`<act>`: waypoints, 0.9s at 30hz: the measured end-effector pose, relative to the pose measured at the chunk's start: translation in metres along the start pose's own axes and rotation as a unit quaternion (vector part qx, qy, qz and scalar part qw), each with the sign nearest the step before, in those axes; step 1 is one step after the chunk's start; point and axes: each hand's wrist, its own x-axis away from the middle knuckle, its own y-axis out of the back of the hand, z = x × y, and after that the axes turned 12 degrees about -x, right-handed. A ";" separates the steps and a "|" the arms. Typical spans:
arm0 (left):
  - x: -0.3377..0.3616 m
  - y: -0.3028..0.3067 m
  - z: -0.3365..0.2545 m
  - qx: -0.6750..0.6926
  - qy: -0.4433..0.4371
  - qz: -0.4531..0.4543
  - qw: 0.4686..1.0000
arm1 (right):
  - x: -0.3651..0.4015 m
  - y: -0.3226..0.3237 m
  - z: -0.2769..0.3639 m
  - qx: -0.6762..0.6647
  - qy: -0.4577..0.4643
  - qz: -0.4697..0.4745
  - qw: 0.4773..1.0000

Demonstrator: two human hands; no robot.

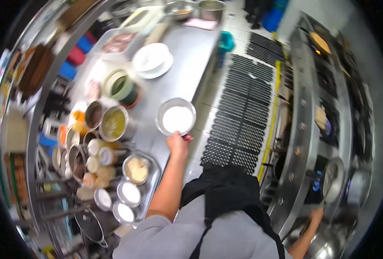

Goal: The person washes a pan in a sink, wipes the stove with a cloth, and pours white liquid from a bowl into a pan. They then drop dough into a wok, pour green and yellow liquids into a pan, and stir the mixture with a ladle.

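Observation:
My left hand [177, 144] grips the near rim of a round metal bowl [159, 121] that has white contents [177, 119], at the right edge of the steel counter. Far to the right, my right hand [316, 214] is closed around a thin-handled utensil [324, 200], whose far end reaches into a frying pan [341, 172] on the stove. What kind of utensil it is cannot be made out. Beside my left forearm, a metal tray [153, 186] bears several small bowls of white contents and a bowl of pale yellow food [137, 170].
White plates [150, 59], a green-filled container [121, 87] and a pot of yellowish liquid [113, 124] stand on the counter [191, 54]. Several bottles [97, 146] crowd its left side. Black floor mats [241, 108] lie between counter and stove [301, 110]. A flame burns near a far pan [320, 42].

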 end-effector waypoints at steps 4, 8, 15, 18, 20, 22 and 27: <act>-0.007 0.026 0.001 0.054 0.017 -0.052 0.997 | 0.012 0.002 -0.056 0.001 0.009 -0.015 1.000; -0.007 0.042 0.003 0.150 0.004 -0.057 0.987 | 0.026 0.023 -0.075 0.066 0.078 0.020 0.995; 0.036 0.000 0.031 0.005 0.074 0.093 0.993 | 0.089 0.048 0.048 -0.052 -0.080 0.025 0.995; 0.053 -0.060 0.064 -0.149 0.139 0.249 0.947 | 0.057 0.023 0.036 -0.094 -0.105 0.026 0.990; 0.065 -0.115 0.101 -0.225 0.166 0.340 0.898 | 0.055 0.050 0.086 -0.477 -0.214 0.122 0.844; 0.077 -0.162 0.143 -0.306 0.168 0.415 0.840 | 0.038 0.040 0.080 -0.726 -0.306 0.164 0.594; 0.090 -0.278 0.297 -0.404 0.272 0.548 0.680 | 0.052 0.066 0.060 -0.869 -0.299 0.298 0.257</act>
